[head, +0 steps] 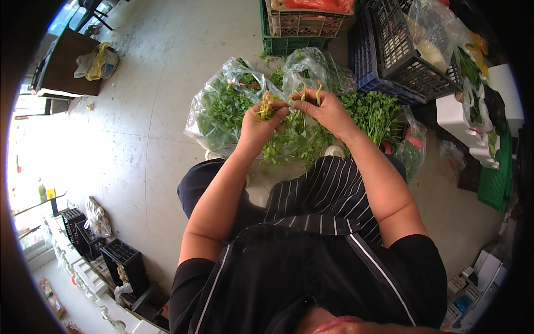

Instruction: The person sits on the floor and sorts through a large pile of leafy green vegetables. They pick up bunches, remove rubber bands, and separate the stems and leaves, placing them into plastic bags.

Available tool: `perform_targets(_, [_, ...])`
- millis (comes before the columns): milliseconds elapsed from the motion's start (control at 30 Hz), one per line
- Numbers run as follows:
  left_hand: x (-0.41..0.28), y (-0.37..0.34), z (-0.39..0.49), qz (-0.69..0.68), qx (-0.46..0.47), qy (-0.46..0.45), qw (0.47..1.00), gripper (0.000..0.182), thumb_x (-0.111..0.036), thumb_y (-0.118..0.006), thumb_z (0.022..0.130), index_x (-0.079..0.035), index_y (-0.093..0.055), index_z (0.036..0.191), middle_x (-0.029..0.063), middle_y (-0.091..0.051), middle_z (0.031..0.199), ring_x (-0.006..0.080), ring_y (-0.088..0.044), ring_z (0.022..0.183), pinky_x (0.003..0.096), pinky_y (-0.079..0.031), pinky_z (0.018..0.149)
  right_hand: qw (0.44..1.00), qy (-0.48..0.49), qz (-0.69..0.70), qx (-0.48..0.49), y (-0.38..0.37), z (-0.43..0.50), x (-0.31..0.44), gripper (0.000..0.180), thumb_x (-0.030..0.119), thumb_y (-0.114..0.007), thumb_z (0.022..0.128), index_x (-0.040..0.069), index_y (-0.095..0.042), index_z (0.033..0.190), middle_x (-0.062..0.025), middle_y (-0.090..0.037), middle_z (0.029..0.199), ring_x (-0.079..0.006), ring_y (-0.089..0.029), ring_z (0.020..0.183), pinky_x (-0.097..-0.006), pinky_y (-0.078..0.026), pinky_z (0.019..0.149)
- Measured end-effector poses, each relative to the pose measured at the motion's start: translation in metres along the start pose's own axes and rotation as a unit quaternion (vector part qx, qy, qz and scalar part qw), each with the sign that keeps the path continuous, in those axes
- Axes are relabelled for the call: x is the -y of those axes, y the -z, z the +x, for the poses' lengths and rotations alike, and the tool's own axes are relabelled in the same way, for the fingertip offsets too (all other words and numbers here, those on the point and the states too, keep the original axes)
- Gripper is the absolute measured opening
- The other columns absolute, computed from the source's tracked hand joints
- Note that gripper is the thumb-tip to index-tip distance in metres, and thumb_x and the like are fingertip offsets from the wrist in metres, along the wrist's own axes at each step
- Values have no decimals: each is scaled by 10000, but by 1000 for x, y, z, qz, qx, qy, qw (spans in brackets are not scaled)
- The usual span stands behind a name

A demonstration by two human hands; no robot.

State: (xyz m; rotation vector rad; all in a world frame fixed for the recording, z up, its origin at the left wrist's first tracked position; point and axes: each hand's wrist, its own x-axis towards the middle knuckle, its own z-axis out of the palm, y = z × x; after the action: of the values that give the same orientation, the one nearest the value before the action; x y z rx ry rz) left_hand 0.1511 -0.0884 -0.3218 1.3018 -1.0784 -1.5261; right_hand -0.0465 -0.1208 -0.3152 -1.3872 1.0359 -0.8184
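Observation:
My left hand (262, 121) is closed round a small bunch of leafy green stems, whose yellowish rooty ends (267, 104) stick up above the fingers. My right hand (323, 110) grips a few more stems, with pale root ends (319, 92) poking out between its fingers. The fingertips of both hands nearly meet. Loose leafy greens (292, 142) hang or lie below them. To the left, a clear plastic bag (217, 108) holds more leafy herbs; another clear bag (306, 67) of greens lies beyond the hands. A pile of long-stemmed herbs (375, 117) rests to the right.
Stacked plastic crates (308, 25) stand ahead. A black crate (413, 50) leans over a blue crate (367, 62) at the right, near white foam boxes (452, 112) and a green basket (494, 183). More black crates (125, 263) stand at lower left. Tied bags (98, 62) are at upper left.

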Motion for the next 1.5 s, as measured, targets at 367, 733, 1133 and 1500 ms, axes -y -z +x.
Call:
perform_targets(367, [-11, 31, 11, -121, -126, -91, 980, 105, -142, -567, 970, -56, -559, 1028, 77, -669, 938, 101, -577, 688, 242, -450, 596, 993, -42, 81, -73, 31, 4, 13, 345, 346, -570, 988, 53, -667, 1142, 43, -607, 902, -16, -369, 609, -180, -318, 521])
perform_targets(733, [11, -10, -2, 132, -26, -108, 985, 251, -174, -741, 866, -31, -658, 1054, 22, -675, 931, 97, -620, 823, 265, -503, 744, 998, -54, 45, -7, -5, -2, 6, 302, 328, -618, 963, 64, -693, 1091, 84, -489, 697, -9, -376, 581, -197, -307, 521])
perform_targets(1133, [0, -2, -4, 150, -8, -95, 984, 130, -136, -677, 898, -16, -636, 923, -35, -616, 799, 54, -545, 741, 228, -451, 694, 992, -28, -117, 21, 8, -3, 2, 275, 189, -718, 887, 34, -681, 1110, 38, -628, 798, -56, -544, 714, -231, -459, 673])
perform_targets(1500, [-6, 3, -5, 155, 46, -47, 986, 315, -242, -738, 860, -7, -685, 1062, 64, -708, 903, 104, -630, 814, 289, -504, 761, 996, -16, -84, -1, 12, -1, 3, 242, 110, -751, 843, 14, -613, 1017, -39, -684, 929, -87, -640, 889, -254, -509, 784])
